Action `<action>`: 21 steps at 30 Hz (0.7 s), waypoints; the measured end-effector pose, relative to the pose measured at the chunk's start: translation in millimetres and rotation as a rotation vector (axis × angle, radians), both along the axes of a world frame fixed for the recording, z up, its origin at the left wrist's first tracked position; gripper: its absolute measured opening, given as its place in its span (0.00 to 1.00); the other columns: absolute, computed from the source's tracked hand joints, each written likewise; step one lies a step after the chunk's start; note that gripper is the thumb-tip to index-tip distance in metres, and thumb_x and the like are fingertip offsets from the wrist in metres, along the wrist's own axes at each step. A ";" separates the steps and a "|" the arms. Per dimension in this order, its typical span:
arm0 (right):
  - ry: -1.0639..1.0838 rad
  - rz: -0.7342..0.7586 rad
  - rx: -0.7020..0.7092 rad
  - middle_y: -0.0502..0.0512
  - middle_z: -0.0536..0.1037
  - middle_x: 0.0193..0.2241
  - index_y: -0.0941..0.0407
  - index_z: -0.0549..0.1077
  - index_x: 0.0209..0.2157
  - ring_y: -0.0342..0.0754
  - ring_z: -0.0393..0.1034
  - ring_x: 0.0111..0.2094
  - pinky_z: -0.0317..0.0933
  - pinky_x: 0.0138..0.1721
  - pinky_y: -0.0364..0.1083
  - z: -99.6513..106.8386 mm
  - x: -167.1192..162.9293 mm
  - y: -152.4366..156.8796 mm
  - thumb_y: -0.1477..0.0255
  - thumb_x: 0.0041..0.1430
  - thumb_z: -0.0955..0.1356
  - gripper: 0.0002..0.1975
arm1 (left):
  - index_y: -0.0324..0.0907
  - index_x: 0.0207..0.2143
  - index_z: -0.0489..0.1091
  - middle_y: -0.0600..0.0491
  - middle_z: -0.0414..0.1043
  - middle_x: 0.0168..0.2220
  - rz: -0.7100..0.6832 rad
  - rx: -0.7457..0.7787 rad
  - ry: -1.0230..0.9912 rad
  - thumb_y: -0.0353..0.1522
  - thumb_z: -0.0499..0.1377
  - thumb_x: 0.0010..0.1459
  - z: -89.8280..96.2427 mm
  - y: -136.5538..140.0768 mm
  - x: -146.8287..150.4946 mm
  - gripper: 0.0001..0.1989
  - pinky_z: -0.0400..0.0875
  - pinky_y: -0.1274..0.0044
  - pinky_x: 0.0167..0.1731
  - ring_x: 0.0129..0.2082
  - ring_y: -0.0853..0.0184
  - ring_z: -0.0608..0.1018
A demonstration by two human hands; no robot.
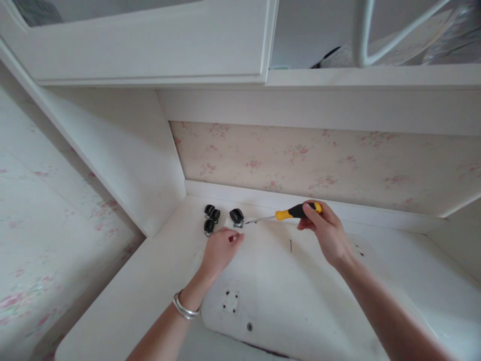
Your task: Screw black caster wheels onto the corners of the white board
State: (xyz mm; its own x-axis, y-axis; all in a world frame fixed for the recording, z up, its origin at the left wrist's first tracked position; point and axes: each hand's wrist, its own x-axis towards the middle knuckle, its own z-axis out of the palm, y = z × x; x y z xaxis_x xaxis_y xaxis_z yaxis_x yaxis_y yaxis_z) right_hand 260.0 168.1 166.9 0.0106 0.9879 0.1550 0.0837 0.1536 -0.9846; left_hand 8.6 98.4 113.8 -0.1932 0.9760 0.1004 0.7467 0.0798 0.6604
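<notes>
Reaches from near left with the left forearm (169,326), slanting toward the far middle. Holds the left hand (218,249) with its back upward and fingers (224,234) bent — not clear how tightly. Reaches from near right with the right forearm (379,308), slanting far and left. Holds the right hand (327,230) curled in a grip — with thumb (312,214) lying toward the left.

I am in what looks like a home: rose-sprigged wallpaper (296,155) shows below the white framed cabinet door (150,55) and to its left, an open cupboard shelf (376,77) adjoins its right, and a white built-in worktop (131,291) stands beneath.
</notes>
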 end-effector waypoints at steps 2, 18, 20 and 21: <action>0.148 0.002 -0.018 0.48 0.74 0.27 0.53 0.73 0.39 0.45 0.69 0.26 0.66 0.31 0.47 0.6 3.8 -12.6 0.57 0.56 0.71 0.15 | 0.42 0.35 0.79 0.52 0.74 0.28 0.014 -0.041 -0.357 0.44 0.58 0.58 0.1 -15.7 -0.5 0.17 0.65 0.77 0.30 0.28 0.68 0.74; 0.723 -0.059 -0.342 0.52 0.76 0.33 0.55 0.77 0.37 0.45 0.69 0.29 0.71 0.31 0.45 -29.1 -11.7 -118.3 0.63 0.55 0.72 0.11 | 0.37 0.43 0.76 0.60 0.59 0.19 0.169 0.144 -1.250 0.42 0.65 0.54 16.9 -73.6 23.5 0.20 0.49 0.82 0.18 0.18 0.78 0.59; 0.726 -0.062 -0.343 0.52 0.76 0.33 0.56 0.78 0.36 0.45 0.68 0.29 0.71 0.31 0.44 -28.8 -11.8 -121.0 0.63 0.55 0.72 0.11 | 0.37 0.43 0.76 0.60 0.59 0.18 0.161 0.143 -1.250 0.42 0.65 0.54 18.4 -76.1 23.9 0.19 0.49 0.82 0.19 0.18 0.78 0.58; 0.726 -0.064 -0.341 0.52 0.76 0.32 0.56 0.78 0.37 0.45 0.68 0.29 0.71 0.31 0.44 -28.0 -11.5 -121.5 0.63 0.56 0.71 0.11 | 0.37 0.43 0.76 0.61 0.59 0.18 0.158 0.142 -1.254 0.42 0.65 0.54 19.0 -77.3 24.0 0.19 0.49 0.82 0.19 0.18 0.78 0.58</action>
